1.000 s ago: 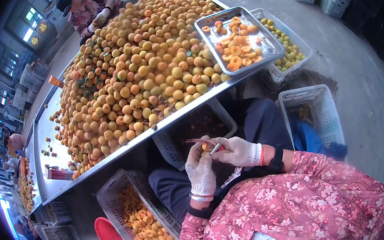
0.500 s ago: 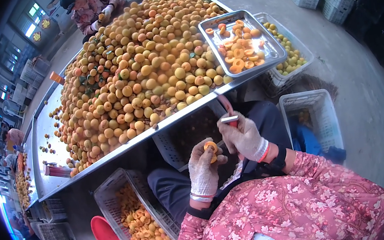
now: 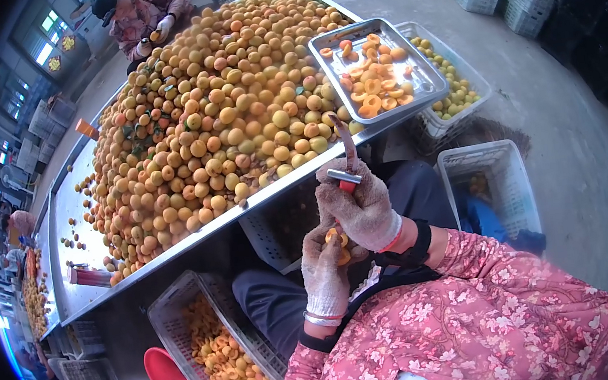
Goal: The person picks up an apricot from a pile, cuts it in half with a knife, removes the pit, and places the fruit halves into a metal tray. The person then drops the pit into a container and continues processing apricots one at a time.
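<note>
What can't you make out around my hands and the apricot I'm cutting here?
Head view:
- Apricot: mostly hidden by the gloved left hand and right hand.
- Knife: handle buried in the right glove.
- White crate: contents shadowed, unclear.

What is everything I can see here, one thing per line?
Apricots: a large heap, orange-yellow, on the long metal table.
Metal tray: one, silver, at the table's right end, holding halved apricots.
Plastic crates: white; one of apricot halves lower left, one of yellowish fruit behind the tray, one on the right.
Red dish: one, on the floor by the lower-left crate.
Co-worker: one, at the table's far end.
Left hand: gloved, holding an apricot.
Right hand: gloved, gripping a red-handled knife.
</note>
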`<action>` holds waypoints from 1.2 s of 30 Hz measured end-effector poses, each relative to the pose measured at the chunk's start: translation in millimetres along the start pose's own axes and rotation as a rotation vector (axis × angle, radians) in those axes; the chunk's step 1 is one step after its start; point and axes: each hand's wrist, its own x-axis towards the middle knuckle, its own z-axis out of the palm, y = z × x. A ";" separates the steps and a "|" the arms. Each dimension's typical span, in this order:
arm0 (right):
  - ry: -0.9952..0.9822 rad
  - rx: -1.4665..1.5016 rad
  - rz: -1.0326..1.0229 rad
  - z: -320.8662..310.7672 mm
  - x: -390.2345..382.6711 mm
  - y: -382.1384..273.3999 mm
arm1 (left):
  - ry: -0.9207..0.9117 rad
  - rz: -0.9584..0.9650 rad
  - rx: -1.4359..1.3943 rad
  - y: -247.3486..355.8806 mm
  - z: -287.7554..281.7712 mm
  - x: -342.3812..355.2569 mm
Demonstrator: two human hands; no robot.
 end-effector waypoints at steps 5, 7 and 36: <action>-0.043 -0.143 -0.050 -5.8 -4.3 2.8 | 0.016 0.205 0.283 -9.8 -2.5 -1.0; -0.128 -0.229 -0.160 -8.8 -4.1 4.8 | 0.111 0.131 0.159 -7.7 6.1 -3.4; 0.471 0.560 0.518 -28.3 20.3 37.3 | 0.057 -0.082 -0.192 -6.9 -14.7 16.0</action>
